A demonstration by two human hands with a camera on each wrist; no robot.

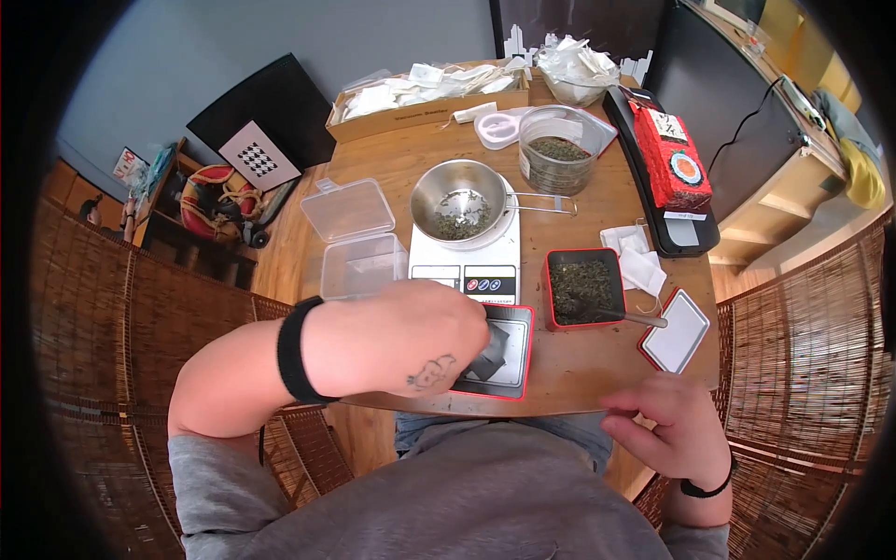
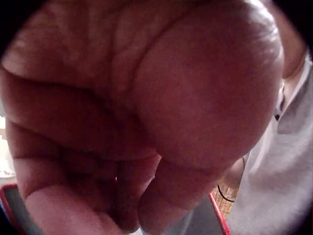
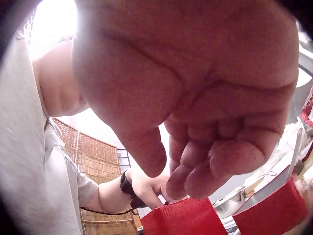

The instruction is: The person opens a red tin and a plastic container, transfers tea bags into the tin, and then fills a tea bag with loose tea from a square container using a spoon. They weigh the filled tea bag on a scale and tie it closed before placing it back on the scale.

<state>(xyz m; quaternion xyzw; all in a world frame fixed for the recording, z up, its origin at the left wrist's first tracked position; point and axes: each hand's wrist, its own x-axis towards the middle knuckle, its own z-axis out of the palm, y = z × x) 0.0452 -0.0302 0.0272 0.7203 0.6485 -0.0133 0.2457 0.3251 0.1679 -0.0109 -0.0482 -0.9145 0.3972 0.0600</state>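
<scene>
My left hand (image 1: 411, 331) reaches over a red-rimmed metal tin (image 1: 515, 373) at the table's front edge. In the left wrist view its fingers (image 2: 73, 210) bend in toward the thumb; I cannot tell if they hold something. My right hand (image 1: 672, 425) hovers at the front right edge, fingers loosely bent and holding nothing. Near it, a second red tin (image 1: 551, 315) contains dried leaves (image 1: 581, 285) and a spoon (image 1: 644, 320). Behind the left hand, a steel pan (image 1: 434, 187) with a few leaves stands on a white kitchen scale (image 1: 507, 252).
An open clear plastic box (image 1: 359, 266) lies left of the scale. Behind the pan are a clear tub (image 1: 532, 173) of leaves and a cardboard box (image 1: 401, 121) of white pouches. A tin lid (image 1: 677, 331), white pouches (image 1: 635, 261) and a red packet (image 1: 667, 159) are on the right.
</scene>
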